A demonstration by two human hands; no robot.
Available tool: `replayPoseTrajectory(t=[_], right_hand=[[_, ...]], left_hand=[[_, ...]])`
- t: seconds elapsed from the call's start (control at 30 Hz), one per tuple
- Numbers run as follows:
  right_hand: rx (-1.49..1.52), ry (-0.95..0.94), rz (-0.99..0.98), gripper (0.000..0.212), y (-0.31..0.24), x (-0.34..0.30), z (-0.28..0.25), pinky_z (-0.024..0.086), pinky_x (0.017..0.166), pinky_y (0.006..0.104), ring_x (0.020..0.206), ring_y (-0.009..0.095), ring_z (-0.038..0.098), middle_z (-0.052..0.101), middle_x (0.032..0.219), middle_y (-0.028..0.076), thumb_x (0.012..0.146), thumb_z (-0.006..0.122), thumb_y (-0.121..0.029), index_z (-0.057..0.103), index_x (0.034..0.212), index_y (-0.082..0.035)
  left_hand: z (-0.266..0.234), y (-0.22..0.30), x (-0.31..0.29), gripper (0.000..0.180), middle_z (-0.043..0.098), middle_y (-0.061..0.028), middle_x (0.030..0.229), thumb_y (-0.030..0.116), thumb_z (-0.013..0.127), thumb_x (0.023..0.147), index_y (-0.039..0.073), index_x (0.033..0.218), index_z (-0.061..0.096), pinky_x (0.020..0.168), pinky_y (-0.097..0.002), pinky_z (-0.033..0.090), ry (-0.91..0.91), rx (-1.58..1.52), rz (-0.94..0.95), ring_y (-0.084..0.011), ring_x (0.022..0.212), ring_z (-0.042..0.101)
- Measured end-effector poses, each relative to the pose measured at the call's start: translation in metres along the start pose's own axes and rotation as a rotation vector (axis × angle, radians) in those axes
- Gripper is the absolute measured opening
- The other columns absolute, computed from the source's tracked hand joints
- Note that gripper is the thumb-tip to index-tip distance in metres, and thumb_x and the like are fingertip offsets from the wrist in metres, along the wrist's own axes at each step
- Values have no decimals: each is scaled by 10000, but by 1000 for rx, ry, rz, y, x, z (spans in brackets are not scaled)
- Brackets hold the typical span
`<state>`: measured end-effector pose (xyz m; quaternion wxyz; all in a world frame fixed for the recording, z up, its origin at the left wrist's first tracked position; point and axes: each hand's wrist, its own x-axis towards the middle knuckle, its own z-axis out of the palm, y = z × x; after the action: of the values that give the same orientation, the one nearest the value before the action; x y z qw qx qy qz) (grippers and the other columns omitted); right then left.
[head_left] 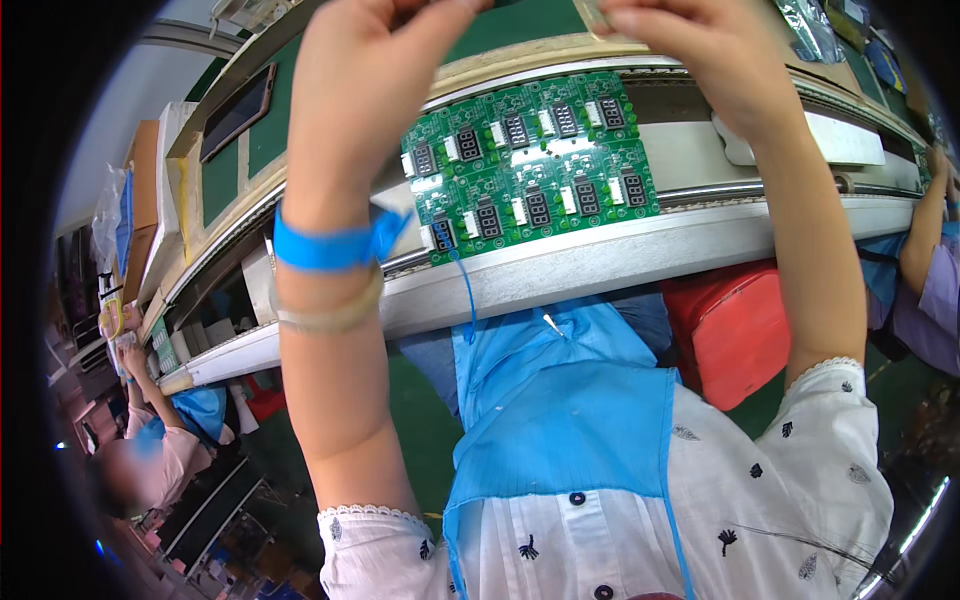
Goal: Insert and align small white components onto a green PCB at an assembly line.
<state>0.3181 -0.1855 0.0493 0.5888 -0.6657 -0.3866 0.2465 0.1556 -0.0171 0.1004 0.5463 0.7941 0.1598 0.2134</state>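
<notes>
A green circuit board panel [549,158] rests on the conveyor rails in front of me. It carries two rows of black digit displays with white connectors beside them. My left hand [385,50] is raised past the panel's far left side, its fingertips bent together and partly cut off by the top edge; whatever they hold is hidden. A blue wrist strap [325,245] with a cord circles that wrist. Beyond the panel's far right side, my right hand [700,45] pinches a small pale yellowish piece [592,18] between thumb and fingers.
The conveyor's metal front rail [580,262] runs between me and the panel. A phone [238,112] lies at the far left on the green bench. Clear plastic bags [812,32] lie at the far right. A red stool [728,335] stands below the rail. Co-workers sit on both sides.
</notes>
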Motion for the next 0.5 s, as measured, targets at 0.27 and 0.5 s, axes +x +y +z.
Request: replayPoseTrajectory(t=[0.27,0.5], right_hand=[[267,-25,229,209,34,-74,-35,517,883,246,997,125,673,713,1034,47,917,710,-83,709,1120,-34],[25,-35,96,181,21,-89,-22,519,892,260,982,132,670,723,1032,71,901,696,-32,725,1079,-16]], left_hand=[[22,-19,-83,203,729,-93,1017,63,635,972,-12,1159,658,888,-240,483,-113,-302,-93,-125,979,660],[44,-27,-103,177,706,-53,990,4,677,928,-34,1101,665,812,-226,499,-55,-449,-126,-91,889,642]])
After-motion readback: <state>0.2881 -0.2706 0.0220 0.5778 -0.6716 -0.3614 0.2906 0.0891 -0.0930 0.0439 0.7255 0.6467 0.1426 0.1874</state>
